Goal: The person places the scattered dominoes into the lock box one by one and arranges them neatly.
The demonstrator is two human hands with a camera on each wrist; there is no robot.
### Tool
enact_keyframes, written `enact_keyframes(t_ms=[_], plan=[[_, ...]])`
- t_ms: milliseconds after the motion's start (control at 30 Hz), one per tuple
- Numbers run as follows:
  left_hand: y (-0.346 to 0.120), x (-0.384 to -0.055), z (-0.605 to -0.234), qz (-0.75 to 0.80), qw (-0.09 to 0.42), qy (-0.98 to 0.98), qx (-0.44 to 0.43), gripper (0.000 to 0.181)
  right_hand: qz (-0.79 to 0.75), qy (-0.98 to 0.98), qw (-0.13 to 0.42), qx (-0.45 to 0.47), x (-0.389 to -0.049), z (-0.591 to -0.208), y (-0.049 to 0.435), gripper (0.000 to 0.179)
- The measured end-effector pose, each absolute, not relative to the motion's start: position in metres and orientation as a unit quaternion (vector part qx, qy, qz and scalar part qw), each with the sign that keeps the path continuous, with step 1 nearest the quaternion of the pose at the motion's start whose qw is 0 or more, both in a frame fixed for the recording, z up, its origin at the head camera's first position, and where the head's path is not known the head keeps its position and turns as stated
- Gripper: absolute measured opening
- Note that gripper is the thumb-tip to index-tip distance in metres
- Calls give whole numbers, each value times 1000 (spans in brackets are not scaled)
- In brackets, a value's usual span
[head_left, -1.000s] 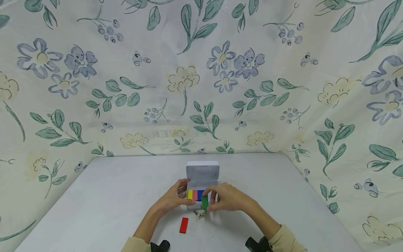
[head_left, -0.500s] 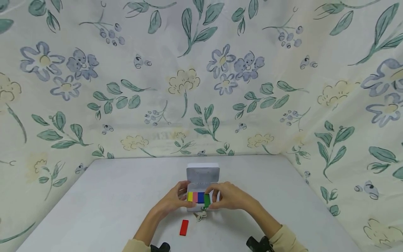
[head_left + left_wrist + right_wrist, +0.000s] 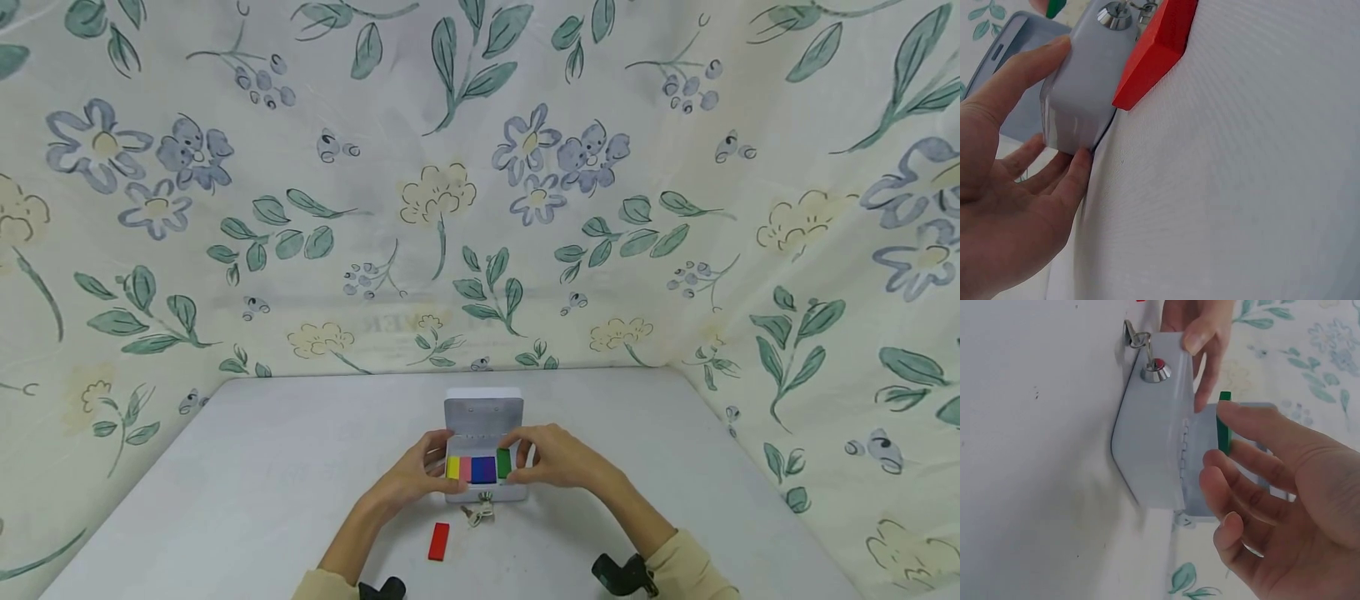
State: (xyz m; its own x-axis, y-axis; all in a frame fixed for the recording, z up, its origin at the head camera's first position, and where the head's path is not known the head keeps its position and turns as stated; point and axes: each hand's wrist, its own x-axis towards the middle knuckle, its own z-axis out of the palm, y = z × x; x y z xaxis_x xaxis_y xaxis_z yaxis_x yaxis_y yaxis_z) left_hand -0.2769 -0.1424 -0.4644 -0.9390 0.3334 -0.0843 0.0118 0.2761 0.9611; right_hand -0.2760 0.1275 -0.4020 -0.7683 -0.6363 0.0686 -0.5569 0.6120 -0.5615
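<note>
A light grey metal lock box [image 3: 510, 493] stands with its hinged lid [image 3: 483, 411] raised. Inside, side by side, are a yellow block [image 3: 453, 468], a pink block [image 3: 466, 469], a blue block [image 3: 477, 471] and a purple block [image 3: 490, 470]. My left hand [image 3: 412, 471] grips the box's left end, thumb on the upper front edge and fingers round the side. My right hand [image 3: 558, 457] pinches a thin green block [image 3: 1224, 428] between thumb and fingers, over the right part of the box.
A key sits in the front lock [image 3: 1156, 372], with more keys [image 3: 476, 515] hanging from it at the table. A flat red block [image 3: 438, 542] lies on the white table [image 3: 300, 467] in front of the box. Flowered cloth [image 3: 442, 275] surrounds the table.
My right hand has carried the green block from the box's front edge rightward and back, uncovering the purple block and the lock. My left hand has kept its grip on the box.
</note>
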Motion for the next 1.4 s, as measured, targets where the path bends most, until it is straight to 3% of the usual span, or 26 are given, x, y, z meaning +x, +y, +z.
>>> enact_keyframes(t_ms=[1400], plan=[[-142,-278,-467,591,132,787,114,95,-303,896,59,-319,-289,-419,134,40]])
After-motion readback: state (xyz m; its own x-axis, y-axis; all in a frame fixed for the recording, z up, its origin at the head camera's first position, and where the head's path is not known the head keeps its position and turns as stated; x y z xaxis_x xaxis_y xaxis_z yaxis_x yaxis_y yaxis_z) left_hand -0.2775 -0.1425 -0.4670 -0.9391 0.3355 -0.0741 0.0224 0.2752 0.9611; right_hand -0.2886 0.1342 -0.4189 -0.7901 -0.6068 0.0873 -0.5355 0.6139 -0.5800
